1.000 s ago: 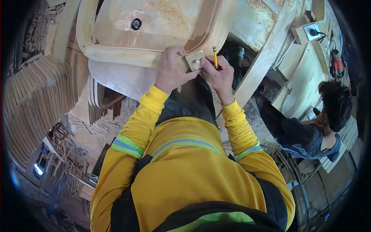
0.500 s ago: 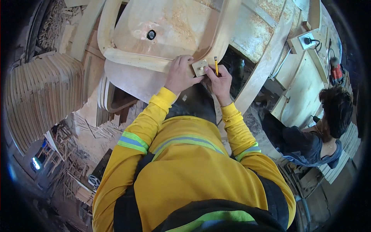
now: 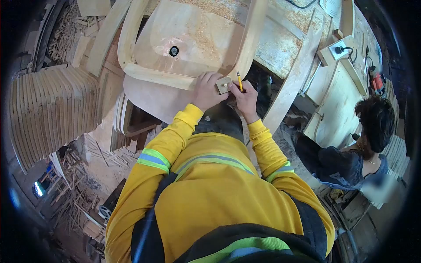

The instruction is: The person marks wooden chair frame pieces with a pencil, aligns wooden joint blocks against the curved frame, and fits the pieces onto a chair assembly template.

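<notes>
At the near edge of a rounded wooden frame (image 3: 164, 79), my left hand (image 3: 206, 91) is closed on a small square wooden block (image 3: 222, 83) with a light round peg in its face. My right hand (image 3: 246, 100) pinches a yellow pencil (image 3: 239, 80), which sticks up past the fingers. Its thumb and fingertips are at the block's right side, close to the peg. The frame lies on a wooden panel (image 3: 188, 33) that has a dark round hole. Part of the block is hidden behind my left fingers.
Curved wooden pieces (image 3: 55, 105) stand stacked on the left. Wood scraps (image 3: 76, 199) litter the floor below them. A long board (image 3: 294, 79) runs along the right of the bench. Further right, a person (image 3: 351, 160) sits near a socket box (image 3: 341, 49) and a red power tool (image 3: 376, 82).
The view has shifted slightly, so the frame and panel sit a little lower and further right. The block has turned a bit between my hands, while both hands keep their holds.
</notes>
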### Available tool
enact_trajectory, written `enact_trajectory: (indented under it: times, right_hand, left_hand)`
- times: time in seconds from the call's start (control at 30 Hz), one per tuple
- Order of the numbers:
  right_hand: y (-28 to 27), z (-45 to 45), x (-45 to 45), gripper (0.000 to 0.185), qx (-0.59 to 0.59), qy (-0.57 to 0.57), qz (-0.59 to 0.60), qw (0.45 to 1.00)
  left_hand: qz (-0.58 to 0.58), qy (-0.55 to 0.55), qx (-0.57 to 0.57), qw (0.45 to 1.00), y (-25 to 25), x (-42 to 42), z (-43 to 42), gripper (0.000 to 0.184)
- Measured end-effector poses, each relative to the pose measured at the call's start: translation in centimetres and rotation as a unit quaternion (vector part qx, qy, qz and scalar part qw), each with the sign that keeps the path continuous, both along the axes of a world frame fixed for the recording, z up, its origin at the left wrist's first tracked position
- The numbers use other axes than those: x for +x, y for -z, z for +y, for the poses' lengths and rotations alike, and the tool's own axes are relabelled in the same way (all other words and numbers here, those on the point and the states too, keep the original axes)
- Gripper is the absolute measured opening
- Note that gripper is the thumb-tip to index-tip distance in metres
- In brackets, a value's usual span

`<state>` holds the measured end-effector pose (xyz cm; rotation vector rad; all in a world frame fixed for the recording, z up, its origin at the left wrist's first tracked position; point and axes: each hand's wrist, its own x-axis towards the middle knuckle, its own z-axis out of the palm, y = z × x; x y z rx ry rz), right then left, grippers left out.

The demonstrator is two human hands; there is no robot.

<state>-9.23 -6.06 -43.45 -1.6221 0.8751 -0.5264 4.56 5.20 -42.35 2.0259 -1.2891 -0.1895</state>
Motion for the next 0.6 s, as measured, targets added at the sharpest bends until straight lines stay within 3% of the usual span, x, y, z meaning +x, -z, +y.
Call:
enact_trajectory:
  times: [0.6]
  right_hand:
    - [-0.1, -0.2, 0.0, 0.024, 0.000, -0.005, 0.025, 1.000]
  left_hand:
    - [0.020, -0.004, 0.027, 0.999, 0.5, -0.5, -0.3, 0.054]
